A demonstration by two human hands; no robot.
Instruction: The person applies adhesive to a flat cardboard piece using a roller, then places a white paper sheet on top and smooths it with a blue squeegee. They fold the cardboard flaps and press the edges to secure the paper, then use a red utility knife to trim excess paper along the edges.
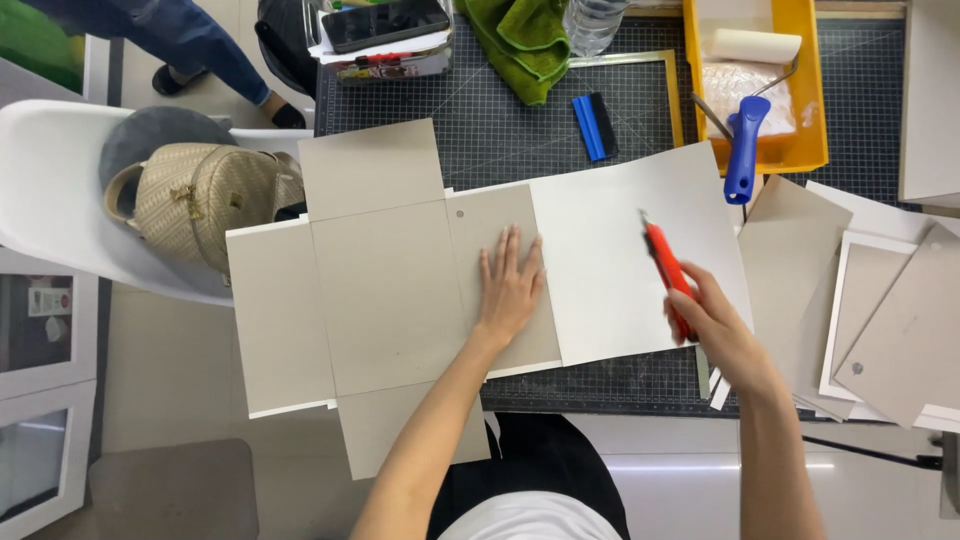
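A flat grey cardboard box blank [385, 290], cross-shaped with several panels, lies on a white paper sheet [630, 260] over a dark cutting mat [500, 130]. My left hand [510, 285] presses flat, fingers spread, on the blank's right panel near its edge. My right hand [715, 320] grips a red utility knife [665, 265], its blade tip pointing away from me over the white sheet's right part.
A yellow tray [810, 120] with a blue-handled paint roller [745, 150] sits at the back right. A blue scraper [595, 125], green cloth [525, 40], phone [385, 22], and stacked boards [880, 310] at right. A white chair [50, 200] with a woven bag [200, 200] stands left; another person's legs [190, 45] behind.
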